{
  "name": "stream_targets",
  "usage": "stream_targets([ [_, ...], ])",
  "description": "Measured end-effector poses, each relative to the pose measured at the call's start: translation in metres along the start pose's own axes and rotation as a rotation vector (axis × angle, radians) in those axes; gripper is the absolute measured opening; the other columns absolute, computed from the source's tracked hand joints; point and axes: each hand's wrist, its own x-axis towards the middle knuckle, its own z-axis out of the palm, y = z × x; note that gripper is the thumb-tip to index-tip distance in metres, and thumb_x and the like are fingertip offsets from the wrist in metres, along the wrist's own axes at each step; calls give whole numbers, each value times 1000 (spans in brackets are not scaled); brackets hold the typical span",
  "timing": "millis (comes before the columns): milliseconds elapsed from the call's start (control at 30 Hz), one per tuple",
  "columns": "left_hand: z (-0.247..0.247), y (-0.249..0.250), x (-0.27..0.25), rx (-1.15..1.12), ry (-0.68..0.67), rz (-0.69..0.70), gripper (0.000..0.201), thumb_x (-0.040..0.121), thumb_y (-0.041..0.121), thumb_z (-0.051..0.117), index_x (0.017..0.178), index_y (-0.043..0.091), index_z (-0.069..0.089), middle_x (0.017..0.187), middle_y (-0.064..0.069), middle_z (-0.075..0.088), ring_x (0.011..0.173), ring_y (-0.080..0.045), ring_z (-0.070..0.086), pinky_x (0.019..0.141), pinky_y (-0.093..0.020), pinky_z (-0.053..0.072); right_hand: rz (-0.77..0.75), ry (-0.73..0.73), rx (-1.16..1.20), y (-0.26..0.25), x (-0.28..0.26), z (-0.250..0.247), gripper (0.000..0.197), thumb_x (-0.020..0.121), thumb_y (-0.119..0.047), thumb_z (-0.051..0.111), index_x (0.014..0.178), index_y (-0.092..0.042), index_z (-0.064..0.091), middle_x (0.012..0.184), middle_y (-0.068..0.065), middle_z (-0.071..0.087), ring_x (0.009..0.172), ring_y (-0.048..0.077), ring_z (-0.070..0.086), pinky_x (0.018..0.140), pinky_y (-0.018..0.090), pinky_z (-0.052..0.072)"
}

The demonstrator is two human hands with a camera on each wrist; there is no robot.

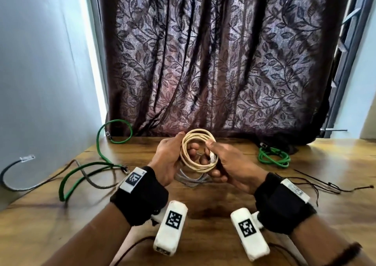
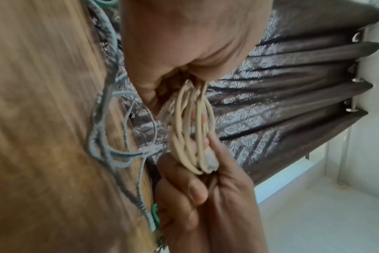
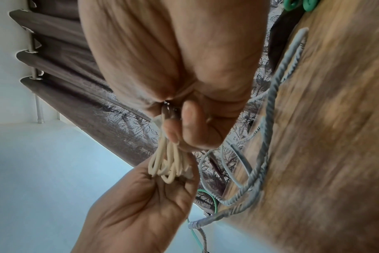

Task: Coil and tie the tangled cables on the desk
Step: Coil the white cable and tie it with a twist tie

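A cream cable coil (image 1: pixel 198 150) is held upright above the wooden desk (image 1: pixel 223 200) by both hands. My left hand (image 1: pixel 173 156) grips its left side, with fingers reaching through the loops. My right hand (image 1: pixel 221 158) grips the right side, and its thumb presses the cable's white plug (image 2: pixel 210 159) against the loops. In the left wrist view the coil (image 2: pixel 190 128) hangs between the two hands. The right wrist view shows the coil (image 3: pixel 169 164) bunched between my right fingers and my left palm (image 3: pixel 141 205).
A grey braided cable (image 1: pixel 191 179) lies loose on the desk under the hands. A loose green cable (image 1: pixel 87 168) and a dark cable (image 1: pixel 12 176) sprawl at the left. A coiled green cable (image 1: pixel 273 157) sits at the back right, thin black strings (image 1: pixel 317 182) nearer. A patterned curtain (image 1: pixel 213 62) hangs behind.
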Motion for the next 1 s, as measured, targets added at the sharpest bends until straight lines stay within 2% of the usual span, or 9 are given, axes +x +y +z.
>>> stream_targets([
  [100, -4, 14, -4, 5, -118, -100, 53, 111, 31, 33, 90, -3, 67, 56, -13, 65, 36, -17, 57, 39, -24, 53, 2, -52, -50, -3, -2, 2, 35, 111, -40, 40, 89, -15, 52, 69, 2, 59, 45, 10, 40, 36, 16, 24],
  [200, -6, 18, -9, 139, -241, -182, 78, 105, 63, 34, 71, -1, 62, 48, -11, 60, 31, -16, 52, 34, -21, 47, 22, -115, -99, -3, -7, 5, 36, 112, -38, 40, 88, -17, 57, 65, 0, 61, 43, 8, 40, 35, 15, 24],
  [267, -9, 15, -8, 257, -281, -201, 76, 98, 71, 43, 66, 5, 60, 45, -5, 56, 29, -12, 49, 33, -19, 44, 51, -147, -87, -3, -9, 5, 36, 112, -39, 40, 90, -17, 58, 66, 0, 64, 43, 7, 41, 33, 14, 26],
  [433, -12, 10, -1, 50, -379, -307, 57, 101, 56, 50, 65, 12, 50, 37, 6, 30, 24, -6, 24, 33, -16, 34, 75, -115, -59, -1, -10, 4, 32, 110, -40, 44, 91, -16, 52, 64, 2, 56, 40, 7, 42, 33, 14, 27],
  [567, -4, 4, -2, -39, -388, -322, 51, 105, 42, 49, 62, 14, 41, 36, 4, 24, 22, -9, 19, 32, -14, 22, 134, -67, -70, -4, -22, -1, 41, 107, -53, 46, 95, -16, 57, 75, 5, 56, 42, 6, 47, 33, 16, 33],
  [700, -3, 7, -3, -124, -439, -296, 54, 104, 35, 43, 53, 15, 42, 34, 5, 21, 23, -9, 18, 33, -16, 21, 267, -52, -162, -32, -39, -27, 56, 103, -67, 37, 103, -16, 60, 83, 9, 67, 48, 13, 58, 37, 18, 42],
  [800, -3, 9, -4, -160, -424, -259, 53, 103, 36, 44, 54, 17, 40, 36, 6, 19, 24, -9, 17, 32, -17, 23, 214, 119, -469, -55, -50, -63, 47, 106, -54, 47, 107, -9, 63, 85, 11, 69, 51, 14, 57, 41, 19, 42],
  [867, -3, 8, -4, -168, -389, -226, 52, 103, 40, 47, 56, 17, 39, 37, 6, 19, 25, -10, 16, 32, -18, 24, 136, 190, -826, -69, -57, -90, 38, 105, -42, 57, 97, -6, 67, 84, 11, 74, 54, 16, 61, 47, 23, 47],
  [1000, -3, 8, -8, -201, -349, -176, 51, 102, 49, 47, 63, 18, 38, 39, 6, 23, 28, -10, 15, 35, -19, 23, 104, 135, -1507, -90, -79, -126, 14, 97, -19, 66, 94, -8, 74, 85, 2, 72, 73, 16, 65, 67, 23, 43],
])
